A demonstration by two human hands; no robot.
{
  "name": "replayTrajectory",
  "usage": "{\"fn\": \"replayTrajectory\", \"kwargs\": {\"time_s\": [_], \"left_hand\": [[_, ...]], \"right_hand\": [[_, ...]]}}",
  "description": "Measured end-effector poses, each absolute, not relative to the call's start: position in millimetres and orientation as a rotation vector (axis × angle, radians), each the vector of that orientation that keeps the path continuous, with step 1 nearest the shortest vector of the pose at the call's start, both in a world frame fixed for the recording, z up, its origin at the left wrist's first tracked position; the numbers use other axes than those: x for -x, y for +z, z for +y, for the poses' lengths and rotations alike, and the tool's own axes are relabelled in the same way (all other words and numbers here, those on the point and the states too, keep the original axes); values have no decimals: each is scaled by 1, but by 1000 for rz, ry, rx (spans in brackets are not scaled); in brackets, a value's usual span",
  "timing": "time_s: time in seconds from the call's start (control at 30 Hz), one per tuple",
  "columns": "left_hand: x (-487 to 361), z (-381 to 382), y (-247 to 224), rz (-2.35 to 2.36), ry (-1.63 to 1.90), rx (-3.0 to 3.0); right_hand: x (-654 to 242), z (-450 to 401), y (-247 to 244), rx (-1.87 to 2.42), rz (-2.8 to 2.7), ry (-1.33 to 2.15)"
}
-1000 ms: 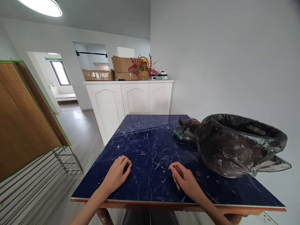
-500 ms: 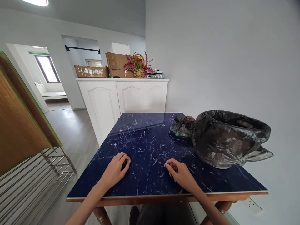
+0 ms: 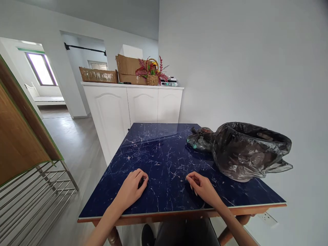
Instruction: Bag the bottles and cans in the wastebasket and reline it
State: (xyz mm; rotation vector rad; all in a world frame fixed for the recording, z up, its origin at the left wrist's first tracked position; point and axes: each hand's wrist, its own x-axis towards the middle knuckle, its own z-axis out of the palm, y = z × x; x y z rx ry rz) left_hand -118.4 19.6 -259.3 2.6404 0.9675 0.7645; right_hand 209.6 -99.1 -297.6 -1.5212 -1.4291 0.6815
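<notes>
My left hand (image 3: 133, 186) rests on the dark blue marbled tabletop (image 3: 164, 157), left of the middle near the front edge. Its fingers are curled, with the thumb tip meeting the index finger and no object visible in it. My right hand (image 3: 202, 186) lies on the right side of the same surface, also loosely closed, thumb against fingertips, and it appears to hold nothing. Beyond it stands a bin-like container lined with a black plastic bag (image 3: 246, 153), its mouth open. Beside that container sits a smaller knotted black bag (image 3: 201, 138) with unclear contents.
A white cabinet (image 3: 143, 104) stands past the table's far edge, carrying cardboard boxes (image 3: 132, 68) and a flower basket (image 3: 152, 79). To the left is a metal rack (image 3: 48, 184) under a brown panel (image 3: 20, 136). A grey wall (image 3: 230, 61) borders the right side.
The view has turned and tilted slightly, so both hands and the table's front left corner appear further right. Both hands keep their curled pose on the tabletop.
</notes>
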Motion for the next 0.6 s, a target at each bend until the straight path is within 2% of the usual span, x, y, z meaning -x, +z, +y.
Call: {"fn": "replayTrajectory", "kwargs": {"time_s": [0.6], "left_hand": [[119,16,-255,1076,719,-2490]], "right_hand": [[-211,-97,-304,1465,-1332,786]]}}
